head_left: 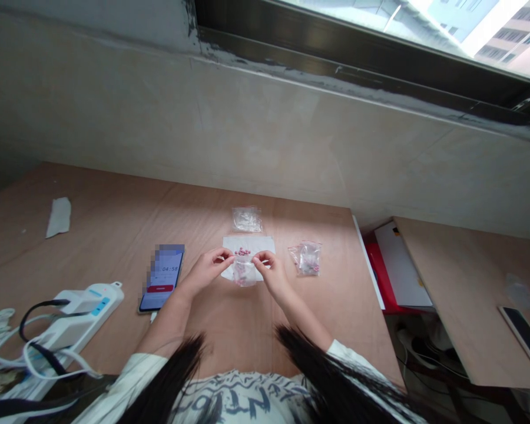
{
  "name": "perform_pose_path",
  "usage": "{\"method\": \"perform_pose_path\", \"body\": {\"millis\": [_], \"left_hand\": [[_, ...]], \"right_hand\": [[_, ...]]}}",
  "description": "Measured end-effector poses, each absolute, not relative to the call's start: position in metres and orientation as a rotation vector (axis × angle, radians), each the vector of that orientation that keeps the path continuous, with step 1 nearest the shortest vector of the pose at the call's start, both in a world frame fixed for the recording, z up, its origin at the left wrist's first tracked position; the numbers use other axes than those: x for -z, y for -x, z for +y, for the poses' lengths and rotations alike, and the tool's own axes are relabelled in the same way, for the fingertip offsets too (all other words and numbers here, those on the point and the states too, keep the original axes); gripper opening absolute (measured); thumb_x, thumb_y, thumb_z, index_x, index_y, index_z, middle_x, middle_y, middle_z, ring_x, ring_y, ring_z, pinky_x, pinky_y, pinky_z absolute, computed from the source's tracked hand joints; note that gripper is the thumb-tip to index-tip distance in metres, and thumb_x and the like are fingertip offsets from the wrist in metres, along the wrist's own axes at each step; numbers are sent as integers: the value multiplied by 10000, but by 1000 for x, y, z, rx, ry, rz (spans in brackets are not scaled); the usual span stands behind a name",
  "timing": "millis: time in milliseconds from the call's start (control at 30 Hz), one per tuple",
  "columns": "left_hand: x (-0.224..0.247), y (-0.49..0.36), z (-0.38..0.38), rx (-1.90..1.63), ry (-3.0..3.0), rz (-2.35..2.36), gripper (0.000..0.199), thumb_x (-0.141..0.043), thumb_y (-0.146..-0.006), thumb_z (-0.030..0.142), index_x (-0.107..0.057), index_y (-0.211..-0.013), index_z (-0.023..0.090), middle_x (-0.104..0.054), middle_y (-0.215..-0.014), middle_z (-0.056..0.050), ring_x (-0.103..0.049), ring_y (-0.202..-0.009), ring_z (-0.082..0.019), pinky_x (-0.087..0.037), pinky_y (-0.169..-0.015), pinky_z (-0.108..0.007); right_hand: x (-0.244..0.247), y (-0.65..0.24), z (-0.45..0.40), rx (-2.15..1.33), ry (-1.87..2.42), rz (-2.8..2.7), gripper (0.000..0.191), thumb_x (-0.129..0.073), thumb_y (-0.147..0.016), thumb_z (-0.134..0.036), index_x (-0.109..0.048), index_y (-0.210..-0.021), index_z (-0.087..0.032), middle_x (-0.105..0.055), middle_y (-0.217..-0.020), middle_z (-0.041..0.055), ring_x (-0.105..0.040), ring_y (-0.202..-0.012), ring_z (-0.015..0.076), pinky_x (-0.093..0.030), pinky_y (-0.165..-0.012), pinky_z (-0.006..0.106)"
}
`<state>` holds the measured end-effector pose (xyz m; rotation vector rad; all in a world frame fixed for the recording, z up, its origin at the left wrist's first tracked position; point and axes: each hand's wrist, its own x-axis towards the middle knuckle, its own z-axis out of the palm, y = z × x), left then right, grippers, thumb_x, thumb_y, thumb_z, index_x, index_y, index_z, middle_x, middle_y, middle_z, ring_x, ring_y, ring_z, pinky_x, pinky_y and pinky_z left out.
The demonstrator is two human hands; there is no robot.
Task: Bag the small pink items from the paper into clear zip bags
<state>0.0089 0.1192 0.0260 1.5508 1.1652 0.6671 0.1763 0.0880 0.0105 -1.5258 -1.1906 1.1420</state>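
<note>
My left hand and right hand each pinch, nearly closed, the top edge of a small clear plastic bag over white paper; pink beads sit at its mouth. A steady pinch suits this.

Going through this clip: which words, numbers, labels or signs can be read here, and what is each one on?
"04:58": on the phone screen.
Red button on the phone: text too small to read.
Blue panel on the white power strip: too blurred to read.
Dark lettering on the shirt: distorted and partly hidden, unreadable.
</note>
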Motion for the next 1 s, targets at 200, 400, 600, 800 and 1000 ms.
{"method": "perform_pose_path", "body": {"millis": [200,400,600,800,1000], "left_hand": [[-23,-12,120,-647,-1760,1057,161,-459,-750,296,-526,-706,156,-530,-756,-16,-500,-733,-133,-404,-661,-230],[-16,-19,120,-670,-1832,1039,165,-419,-777,282,-504,-707,160,-506,-731,-12,-485,-734,-134,-391,-663,-234],[-11,-26,115,-658,-1825,1034,187,-420,-779,290,-502,-672,160,-491,-681,6,-462,-656,-120,-371,-608,-222],[-5,-25,118,-598,-1694,1057,200,-435,-759,328,-515,-688,159,-517,-696,-1,-484,-676,-131,-377,-618,-230],[-13,-32,115,-606,-1645,1162,224,-404,-758,344,-494,-666,161,-497,-637,8,-468,-616,-128,-370,-583,-237]], "right_hand": [[-4,-168,86,-1152,1493,-1142,106,-530,-635,-240,-497,-570,-163,-500,-567,-21,-442,-576,106,-353,-604,234],[-1,-167,87,-1320,1408,-1038,136,-598,-591,-278,-544,-624,-157,-556,-626,-3,-486,-599,115,-371,-601,239],[-6,-170,85,-1388,1364,-933,138,-646,-540,-258,-559,-577,-158,-554,-581,-19,-489,-568,106,-370,-592,232],[-13,-175,82,-1551,1320,-729,211,-700,-464,-258,-526,-521,-152,-572,-554,-22,-507,-531,102,-379,-578,240],[-8,-178,84,-1560,1264,-735,255,-695,-492,-332,-562,-609,-150,-599,-599,-7,-546,-596,122,-400,-630,257]]}}
